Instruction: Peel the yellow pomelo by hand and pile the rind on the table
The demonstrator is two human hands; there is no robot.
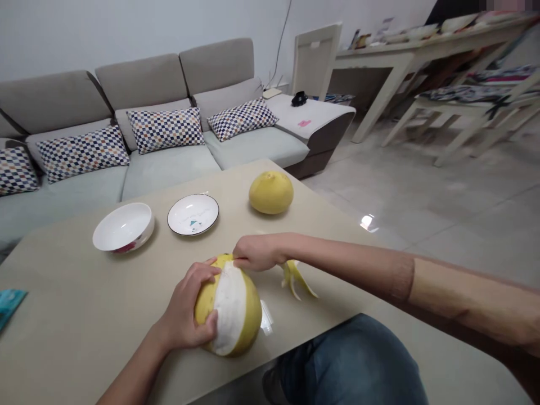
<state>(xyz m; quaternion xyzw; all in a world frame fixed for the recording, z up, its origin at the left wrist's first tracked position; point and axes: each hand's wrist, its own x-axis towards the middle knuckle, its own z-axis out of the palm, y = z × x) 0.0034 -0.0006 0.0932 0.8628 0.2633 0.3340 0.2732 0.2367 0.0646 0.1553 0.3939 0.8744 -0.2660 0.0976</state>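
A large pomelo (231, 306) rests at the table's front edge, a broad strip of its yellow rind gone and the white pith bare. My left hand (184, 308) is wrapped round its left side, thumb on the pith. At the top of the bared strip, my right hand (258, 251) is closed with its fingertips pressed to the edge of the rind; the hand itself partly hides the grip. Pieces of peel (297, 278) lie on the table just beyond my right wrist. Farther back sits a whole pomelo (271, 193).
The beige table (97, 315) carries a white bowl (124, 228), a white plate (193, 214) and a teal packet (10, 305) at the left edge. My knee (358, 360) is against its front side. A grey sofa (169, 169) stands behind; a dining table (379, 56) is at right.
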